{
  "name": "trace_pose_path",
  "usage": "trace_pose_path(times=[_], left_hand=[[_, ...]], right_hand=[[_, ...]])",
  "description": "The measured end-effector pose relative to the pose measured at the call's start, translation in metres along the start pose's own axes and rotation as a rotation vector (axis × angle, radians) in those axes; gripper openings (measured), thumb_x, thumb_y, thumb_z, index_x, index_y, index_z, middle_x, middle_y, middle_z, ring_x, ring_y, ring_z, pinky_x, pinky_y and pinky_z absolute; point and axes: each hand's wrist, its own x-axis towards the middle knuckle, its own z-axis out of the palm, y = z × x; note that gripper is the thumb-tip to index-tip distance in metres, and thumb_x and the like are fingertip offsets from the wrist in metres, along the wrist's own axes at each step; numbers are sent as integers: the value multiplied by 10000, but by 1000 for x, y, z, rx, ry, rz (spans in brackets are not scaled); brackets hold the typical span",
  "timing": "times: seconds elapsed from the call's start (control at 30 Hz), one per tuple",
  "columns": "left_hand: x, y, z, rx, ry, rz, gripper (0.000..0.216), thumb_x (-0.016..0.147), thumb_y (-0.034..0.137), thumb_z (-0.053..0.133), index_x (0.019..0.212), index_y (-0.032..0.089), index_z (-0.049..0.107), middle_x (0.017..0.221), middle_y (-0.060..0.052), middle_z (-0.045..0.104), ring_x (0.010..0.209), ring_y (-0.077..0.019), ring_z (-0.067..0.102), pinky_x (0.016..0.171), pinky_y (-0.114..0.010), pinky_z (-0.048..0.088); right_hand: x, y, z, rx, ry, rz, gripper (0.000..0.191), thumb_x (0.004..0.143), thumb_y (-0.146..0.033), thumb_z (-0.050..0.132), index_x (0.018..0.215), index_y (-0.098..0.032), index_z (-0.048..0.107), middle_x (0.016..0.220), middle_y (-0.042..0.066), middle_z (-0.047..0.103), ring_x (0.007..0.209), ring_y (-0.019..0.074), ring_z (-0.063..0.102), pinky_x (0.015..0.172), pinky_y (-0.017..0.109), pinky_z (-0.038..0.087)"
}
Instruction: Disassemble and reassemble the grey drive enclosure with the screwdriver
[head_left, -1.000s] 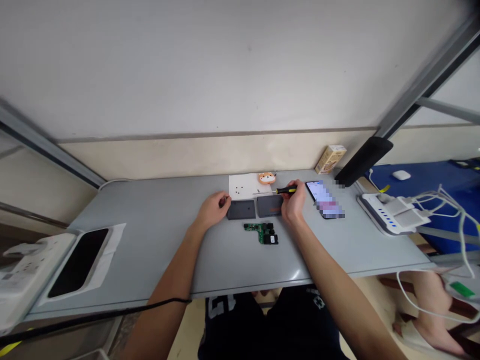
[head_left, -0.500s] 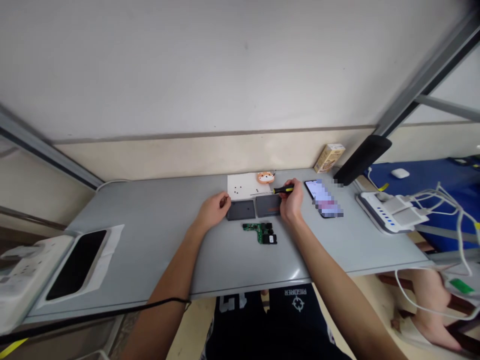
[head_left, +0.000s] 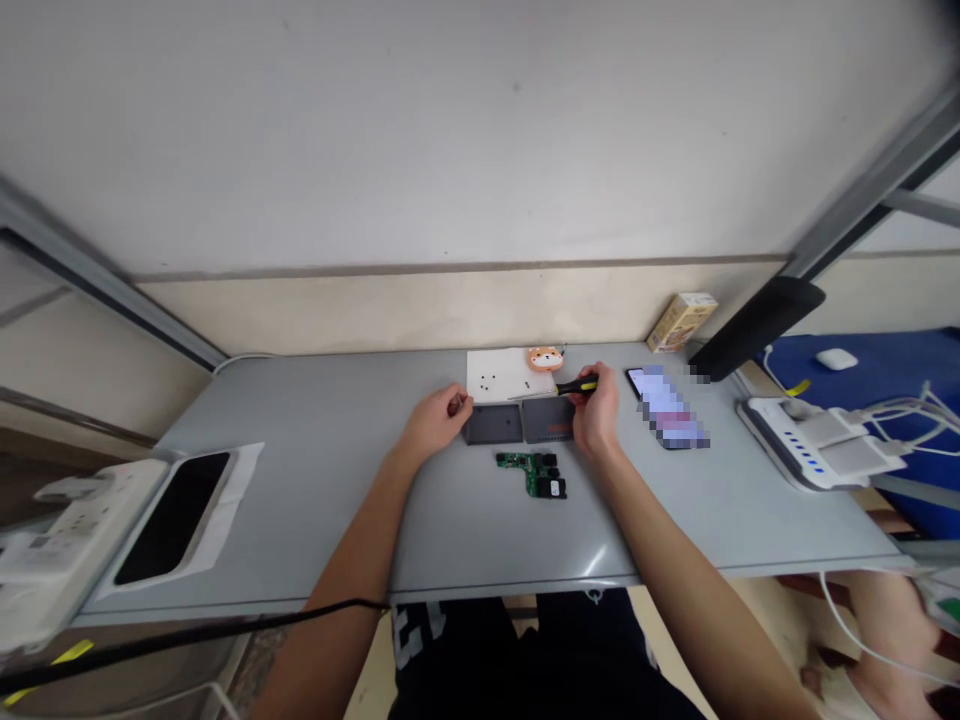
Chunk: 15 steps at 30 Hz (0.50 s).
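Note:
My right hand grips a screwdriver with a black and yellow handle. Its thin shaft points left, over the near edge of a white paper sheet dotted with several tiny dark screws. The same hand rests at the right end of a dark grey case half. Beside that, a second shallow dark case half lies with its inside up. My left hand is closed at this half's left corner; whatever its fingertips may pinch is hidden. A green circuit board lies nearer to me.
An orange animal-face pouch sits on the paper. Rightward are a lit phone, a small carton, a black cylinder and a charging station with cables. At left lie a dark-screened device and a power strip. Another person's leg shows at lower right.
The camera view has shifted slightly, so everything sits further right in the picture. Both hands and the screwdriver stay in nearly the same place over the case halves.

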Motion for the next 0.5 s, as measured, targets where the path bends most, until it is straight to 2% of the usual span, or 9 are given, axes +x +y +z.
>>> trace_pose_path(times=[0.13,0.27,0.33,0.5], left_hand=[[-1,1,2,-28,17,5,263,979,395,475,797,207,503,646,42,466,602,-121,421,615,-264,316],[-3,2,0,-20,-19,28,357,978,439,484,716,201,437,648,32,462,619,-125,415,618,-267,315],[-3,2,-1,-3,-28,40,369,959,443,516,698,201,415,651,30,468,620,-125,411,615,-270,311],[-2,0,0,39,-19,85,374,941,373,503,643,200,358,638,24,439,611,-128,403,612,-281,293]], right_hand=[[-7,-3,0,-11,71,-62,282,866,-465,484,727,-220,491,769,-19,447,637,114,443,504,214,363],[-17,-12,-2,-138,193,-345,290,907,-428,442,698,-227,455,722,-16,431,669,139,442,570,246,372],[-21,-15,-3,-213,187,-441,309,926,-438,418,697,-232,439,701,-16,432,662,148,437,589,266,370],[-28,-12,0,-286,102,-380,304,941,-421,390,707,-232,431,713,-23,431,666,148,425,619,275,361]])
